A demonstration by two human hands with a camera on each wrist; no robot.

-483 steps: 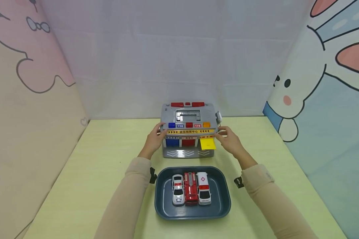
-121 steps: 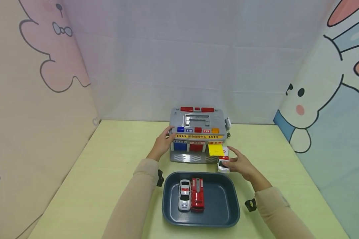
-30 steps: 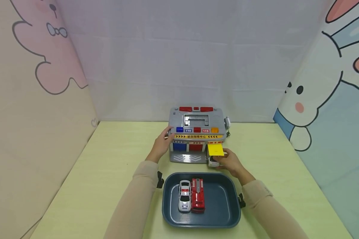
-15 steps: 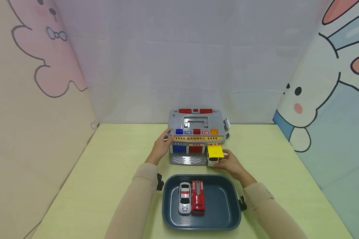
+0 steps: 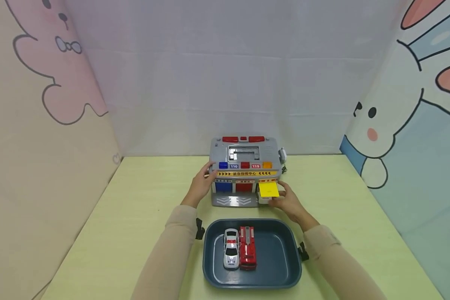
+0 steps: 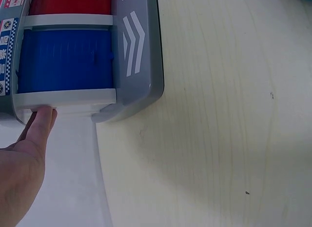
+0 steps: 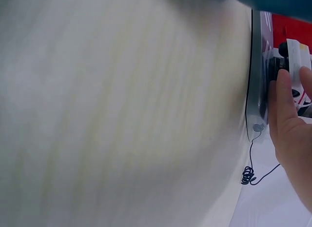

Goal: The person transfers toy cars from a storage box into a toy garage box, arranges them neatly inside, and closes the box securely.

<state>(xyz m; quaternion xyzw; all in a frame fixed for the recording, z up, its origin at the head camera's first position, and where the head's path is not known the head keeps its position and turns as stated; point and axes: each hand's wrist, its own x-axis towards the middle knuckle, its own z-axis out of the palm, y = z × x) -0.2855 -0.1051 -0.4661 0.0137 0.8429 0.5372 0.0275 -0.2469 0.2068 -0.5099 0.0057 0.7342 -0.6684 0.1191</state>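
Observation:
A grey toy emergency station [image 5: 245, 155] stands at the back of the table, with blue and red doors and a raised yellow flap [image 5: 268, 189]. My left hand [image 5: 199, 186] holds its left side; in the left wrist view the fingers [image 6: 41, 127] lie against the wall beside the blue door [image 6: 66, 61]. My right hand [image 5: 291, 206] grips the front end of a white toy ambulance [image 5: 264, 200], which sits under the yellow flap in the right bay, mostly hidden. In the right wrist view, the fingers [image 7: 286, 97] lie along the ambulance's wheel side.
In front of the station is a dark blue tray [image 5: 281, 280]. A silver toy police car [image 5: 231, 250] and a red toy fire engine [image 5: 248, 250] lie side by side in it. A white handset [image 5: 282, 155] with a coiled black cord [image 7: 247, 175] hangs on the station's right side.
The ambulance has left the tray, passed to the station's right front, and slid back under the yellow flap with my right hand. My left hand stays on the station's left side.

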